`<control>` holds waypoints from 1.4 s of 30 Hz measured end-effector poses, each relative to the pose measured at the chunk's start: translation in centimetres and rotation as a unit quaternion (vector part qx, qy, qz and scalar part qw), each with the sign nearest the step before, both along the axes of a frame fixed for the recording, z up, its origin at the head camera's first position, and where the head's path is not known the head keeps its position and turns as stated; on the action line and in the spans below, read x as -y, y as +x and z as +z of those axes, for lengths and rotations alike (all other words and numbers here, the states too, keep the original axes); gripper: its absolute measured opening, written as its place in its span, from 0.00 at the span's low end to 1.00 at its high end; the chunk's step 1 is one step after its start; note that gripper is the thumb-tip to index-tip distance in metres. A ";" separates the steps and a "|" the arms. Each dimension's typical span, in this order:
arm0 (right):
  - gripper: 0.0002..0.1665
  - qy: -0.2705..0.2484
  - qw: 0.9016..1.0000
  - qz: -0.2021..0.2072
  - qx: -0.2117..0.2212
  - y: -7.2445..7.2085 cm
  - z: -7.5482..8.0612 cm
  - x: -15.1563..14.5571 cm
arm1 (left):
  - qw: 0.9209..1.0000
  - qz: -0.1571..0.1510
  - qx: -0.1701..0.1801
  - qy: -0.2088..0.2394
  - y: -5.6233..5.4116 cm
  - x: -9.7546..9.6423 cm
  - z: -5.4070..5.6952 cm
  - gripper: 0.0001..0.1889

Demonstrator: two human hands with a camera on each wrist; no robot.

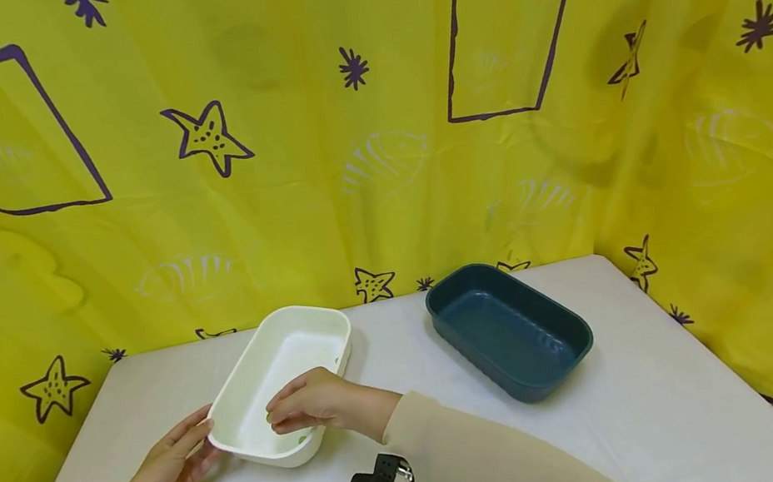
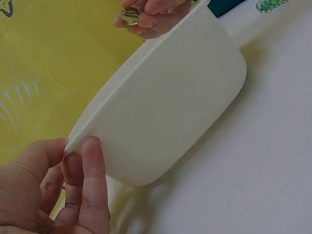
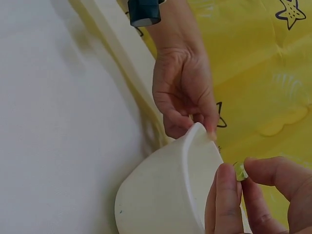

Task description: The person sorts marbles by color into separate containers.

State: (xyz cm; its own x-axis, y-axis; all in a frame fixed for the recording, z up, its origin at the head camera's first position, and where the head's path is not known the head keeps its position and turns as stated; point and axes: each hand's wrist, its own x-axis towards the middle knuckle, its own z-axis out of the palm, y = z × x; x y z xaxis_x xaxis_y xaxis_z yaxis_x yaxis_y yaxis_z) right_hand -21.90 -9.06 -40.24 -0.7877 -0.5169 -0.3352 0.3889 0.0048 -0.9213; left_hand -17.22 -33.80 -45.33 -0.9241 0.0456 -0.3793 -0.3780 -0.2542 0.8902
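Head view: pinching the rim of a white plastic tray (image 1: 264, 378) with the left hand (image 1: 177, 464), holding a yellow-green glass marble (image 2: 130, 16) in the right hand (image 1: 317, 404) above that tray, not yet released. Probably partway, with green marbles (image 2: 271, 5) still left on the bench (image 1: 396, 349).
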 end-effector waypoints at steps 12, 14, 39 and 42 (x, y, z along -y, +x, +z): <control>0.08 0.031 0.999 -0.024 0.019 -0.9 0.0 1.5 | 1.000 0.001 0.004 -0.001 -0.2 -0.1 0.1 0.17; 0.08 0.031 0.999 -0.026 0.024 -1.0 -0.1 1.6 | 1.000 0.001 0.004 0.002 -0.2 -0.1 0.1 0.17; 0.07 0.021 1.000 -0.001 0.004 -0.5 -0.3 -0.1 | 1.000 0.007 0.012 -0.014 0.1 -0.1 -0.2 0.16; 0.08 0.009 1.000 -0.001 -0.007 -0.3 -0.3 -1.0 | 1.000 0.008 0.012 -0.013 0.1 -0.1 -0.3 0.17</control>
